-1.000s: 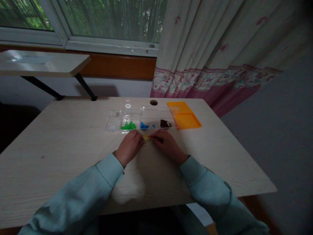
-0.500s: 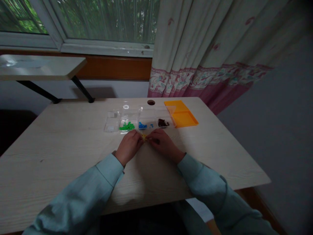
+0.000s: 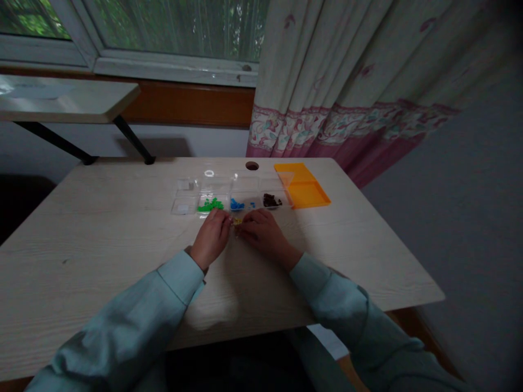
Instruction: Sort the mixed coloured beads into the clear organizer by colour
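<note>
A small yellow piece (image 3: 237, 221), perhaps of several joined toy bricks, is between my two hands, just above the table. My right hand (image 3: 263, 235) pinches it from the right with thumb and fingers. My left hand (image 3: 210, 237) is closed close to its left side, fingertips pressed together; what they hold, if anything, is too small to make out. Just beyond my hands lies a clear compartment box (image 3: 246, 183). Its near compartments hold green pieces (image 3: 210, 205), blue pieces (image 3: 237, 204) and dark brown pieces (image 3: 271, 200).
An orange tray (image 3: 309, 191) lies at the back right, partly under the clear box. Behind it is a round hole (image 3: 252, 166) in the table (image 3: 122, 228). A raised shelf (image 3: 69, 103) stands at the back left. A curtain (image 3: 302, 81) hangs behind.
My left hand has drawn slightly left, so a narrow gap shows beside the yellow piece. My right hand keeps hold of it. The whole view has shifted a little.
</note>
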Motion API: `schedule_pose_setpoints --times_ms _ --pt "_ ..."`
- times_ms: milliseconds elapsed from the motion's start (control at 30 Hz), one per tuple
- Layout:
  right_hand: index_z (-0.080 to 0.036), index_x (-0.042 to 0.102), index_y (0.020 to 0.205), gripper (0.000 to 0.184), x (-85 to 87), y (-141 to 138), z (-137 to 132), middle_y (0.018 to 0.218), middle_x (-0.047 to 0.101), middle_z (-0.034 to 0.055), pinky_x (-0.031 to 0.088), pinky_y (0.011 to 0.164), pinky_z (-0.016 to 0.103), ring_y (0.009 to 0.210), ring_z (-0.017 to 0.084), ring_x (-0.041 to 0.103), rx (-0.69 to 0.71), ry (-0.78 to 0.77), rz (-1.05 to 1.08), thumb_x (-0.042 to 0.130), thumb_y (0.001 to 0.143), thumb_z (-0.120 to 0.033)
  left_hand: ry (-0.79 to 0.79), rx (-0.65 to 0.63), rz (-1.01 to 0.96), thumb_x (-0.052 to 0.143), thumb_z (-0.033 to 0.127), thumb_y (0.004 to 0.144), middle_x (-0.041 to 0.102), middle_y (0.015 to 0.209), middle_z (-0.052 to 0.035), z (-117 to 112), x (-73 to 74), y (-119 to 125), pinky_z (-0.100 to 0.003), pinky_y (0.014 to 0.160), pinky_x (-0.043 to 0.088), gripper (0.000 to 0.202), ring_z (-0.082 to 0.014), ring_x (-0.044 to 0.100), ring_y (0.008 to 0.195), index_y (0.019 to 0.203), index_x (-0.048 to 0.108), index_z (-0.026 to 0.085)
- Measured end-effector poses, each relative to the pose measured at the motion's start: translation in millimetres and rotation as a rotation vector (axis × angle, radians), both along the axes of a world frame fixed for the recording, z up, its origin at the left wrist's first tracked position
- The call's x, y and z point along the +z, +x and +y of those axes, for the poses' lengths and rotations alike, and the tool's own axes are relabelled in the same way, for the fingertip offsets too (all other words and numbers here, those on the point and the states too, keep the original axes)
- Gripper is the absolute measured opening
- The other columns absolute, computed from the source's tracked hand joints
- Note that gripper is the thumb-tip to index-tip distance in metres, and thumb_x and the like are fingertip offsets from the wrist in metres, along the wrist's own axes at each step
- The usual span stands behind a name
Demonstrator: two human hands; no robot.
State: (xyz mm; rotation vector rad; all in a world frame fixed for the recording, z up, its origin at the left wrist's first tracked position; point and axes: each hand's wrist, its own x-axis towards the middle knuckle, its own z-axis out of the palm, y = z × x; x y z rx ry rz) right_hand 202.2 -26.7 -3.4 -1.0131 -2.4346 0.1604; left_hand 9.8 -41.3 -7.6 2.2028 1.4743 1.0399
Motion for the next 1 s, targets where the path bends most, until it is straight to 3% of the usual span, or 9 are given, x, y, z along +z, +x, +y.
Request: schedule_pose_setpoints --times_ms 167,467,600,800,1000 --pt "-0.026 0.073 0.092 0.016 1.0 -3.2 0.4 0.097 0.063 0.0050 0.038 0.087 0.036 0.095 0.020 0.049 -0.037 0.011 -0.046 0.060 0.090 -0.035 0.001 0.001 -0.010 0.040 0.020 0.097 0.053 0.088 -0.0060 -0.2 -0.6 0.1 -0.040 0.085 0.048 0.016 -0.0209 0.052 0.090 0.088 0.052 0.017" --pt "-0.021 0.068 0.094 0.012 3.0 -11.6 -9.6 0.104 0.060 0.0073 0.037 0.092 0.038 0.102 0.023 0.047 -0.184 -0.032 0.000 0.061 0.089 -0.029 -0.028 -0.010 -0.012 0.039 0.022 0.097 0.053 0.088 -0.0056 -1.0 -0.8 0.4 -0.040 0.084 0.047 0.016 -0.0207 0.051 0.090 0.087 0.051 0.018" --pt "-0.020 0.068 0.089 0.007 4.9 -12.2 -9.5 0.099 0.061 0.0066 0.038 0.092 0.037 0.099 0.023 0.049 -0.195 -0.066 0.064 0.065 0.085 -0.025 -0.023 -0.009 -0.031 0.040 0.023 0.097 0.053 0.087 -0.0056 -1.5 -0.4 0.8 -0.039 0.082 0.048 0.016 -0.0206 0.052 0.089 0.087 0.051 0.018" --pt "-0.022 0.067 0.083 0.005 4.8 -5.0 2.4 0.090 0.061 0.0045 0.042 0.089 0.036 0.093 0.020 0.054 -0.201 -0.135 0.362 0.066 0.084 -0.026 -0.013 -0.002 -0.041 0.040 0.024 0.097 0.053 0.086 -0.0050 -1.6 -0.3 -0.8 -0.037 0.079 0.048 0.016 -0.0198 0.052 0.087 0.086 0.051 0.019" --pt "-0.021 0.063 0.076 0.016 2.4 -3.8 4.9 0.081 0.062 0.0018 0.045 0.078 0.032 0.082 0.018 0.056 -0.251 -0.276 0.581 0.064 0.084 -0.035 0.034 -0.103 -0.006 0.038 0.026 0.098 0.057 0.094 -0.0069 -5.6 8.1 3.2 -0.039 0.085 0.047 0.019 -0.0211 0.053 0.094 0.099 0.056 0.018"
